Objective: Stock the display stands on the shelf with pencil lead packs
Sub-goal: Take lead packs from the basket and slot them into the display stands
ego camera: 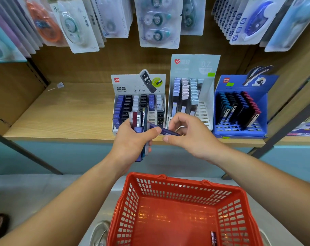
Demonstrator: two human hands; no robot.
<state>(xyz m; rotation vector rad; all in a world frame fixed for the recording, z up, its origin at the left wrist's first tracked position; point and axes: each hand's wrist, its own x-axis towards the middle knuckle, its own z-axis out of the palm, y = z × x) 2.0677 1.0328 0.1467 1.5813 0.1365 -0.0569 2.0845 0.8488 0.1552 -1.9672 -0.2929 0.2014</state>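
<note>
My left hand [133, 139] grips a bundle of several pencil lead packs [139, 119], held upright in front of the shelf edge. My right hand [189, 134] pinches one dark purple pack [166, 131] that lies between both hands, its other end under my left thumb. Behind the hands three display stands sit on the wooden shelf [62, 114]: a white and grey stand [138, 103] with purple, black and white packs, a pale stand [191, 93] with pastel packs, and a blue stand [239, 110] with dark packs.
A red plastic basket [177, 206] sits below my arms with one pack [213, 238] at its near right corner. Blister-packed correction tapes [156, 22] hang above the shelf. The left part of the shelf holds only a small tag [60, 85].
</note>
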